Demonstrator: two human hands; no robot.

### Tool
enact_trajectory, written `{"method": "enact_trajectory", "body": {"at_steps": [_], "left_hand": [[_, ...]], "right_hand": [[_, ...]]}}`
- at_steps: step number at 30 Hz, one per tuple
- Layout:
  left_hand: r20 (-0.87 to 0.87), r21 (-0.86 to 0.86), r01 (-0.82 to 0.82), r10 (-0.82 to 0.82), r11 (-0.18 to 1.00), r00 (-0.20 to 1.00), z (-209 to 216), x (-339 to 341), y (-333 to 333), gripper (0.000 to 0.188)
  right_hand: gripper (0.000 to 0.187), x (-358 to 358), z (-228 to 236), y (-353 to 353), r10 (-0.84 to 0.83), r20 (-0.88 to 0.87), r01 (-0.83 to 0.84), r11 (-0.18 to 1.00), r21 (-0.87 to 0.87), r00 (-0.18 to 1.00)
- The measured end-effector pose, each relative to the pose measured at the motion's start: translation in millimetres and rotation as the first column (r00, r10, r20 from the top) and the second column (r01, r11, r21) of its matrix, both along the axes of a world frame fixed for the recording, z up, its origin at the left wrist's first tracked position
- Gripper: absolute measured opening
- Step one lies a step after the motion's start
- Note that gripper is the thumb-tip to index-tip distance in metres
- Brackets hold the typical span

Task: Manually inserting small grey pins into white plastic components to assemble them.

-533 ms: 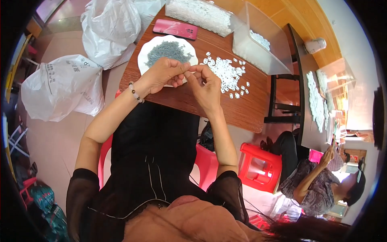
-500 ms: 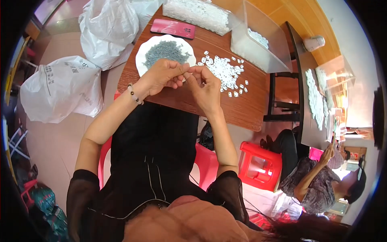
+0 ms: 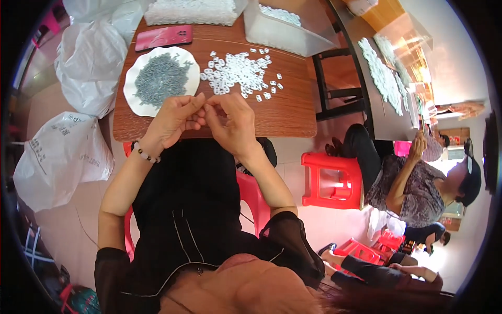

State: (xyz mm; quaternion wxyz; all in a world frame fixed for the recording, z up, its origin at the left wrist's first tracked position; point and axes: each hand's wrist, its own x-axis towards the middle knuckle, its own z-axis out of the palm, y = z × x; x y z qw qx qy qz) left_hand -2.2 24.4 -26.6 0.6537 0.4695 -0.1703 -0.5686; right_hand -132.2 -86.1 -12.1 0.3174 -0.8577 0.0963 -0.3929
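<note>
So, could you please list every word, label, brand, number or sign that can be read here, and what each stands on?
I don't copy print out, but this is where it shows.
Lower white sack at the left: dark printed characters.
Pink phone: any marking is too small to read.
Loose white pieces on the wooden table: no lettering that I can make out.
Elsewhere: nothing clear enough to read.

Black clothing (image 3: 180, 209), sheer sleeves and a beaded bracelet (image 3: 147, 152).

The left sleeve (image 3: 112, 269), lower left, and right sleeve (image 3: 295, 238), lower centre, are loose, see-through black, ending near the elbows; thin pale piping (image 3: 181, 236) runs in two lines down the front and curves along the neckline, near a small dark pendant (image 3: 200, 271); the bracelet, pale beads with a few dark ones, circles the wrist below the left hand (image 3: 175, 120).
</note>
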Motion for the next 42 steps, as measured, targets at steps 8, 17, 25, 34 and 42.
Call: {"method": "enact_trajectory", "body": {"at_steps": [8,17,25,34,42], "left_hand": [[0.01,-0.043,-0.023,0.023,0.999,1.0,-6,-6,4,0.024],[0.017,-0.04,-0.077,0.078,0.996,0.997,-9,-9,4,0.02],[0.065,-0.02,-0.154,0.155,0.988,0.986,-15,-11,4,0.022],[-0.014,-0.059,-0.175,0.175,0.983,0.985,-15,-14,4,0.023],[0.029,-0.069,-0.216,0.219,0.974,0.975,-18,-10,7,0.021]], "right_hand": [[0.009,-6,-1,-1,-0.001,-0.009,0.003,0.992,0.123,1.0],[0.012,-8,-17,-9,0.104,-0.148,-0.031,0.904,0.427,0.983],[0.01,-5,-12,-8,0.191,-0.143,-0.041,0.725,0.688,0.971],[0.009,1,-29,-2,-0.074,-0.086,0.098,0.944,0.315,0.994],[0.013,-1,-20,1,0.041,-0.222,0.071,0.88,0.47,0.974]]}}
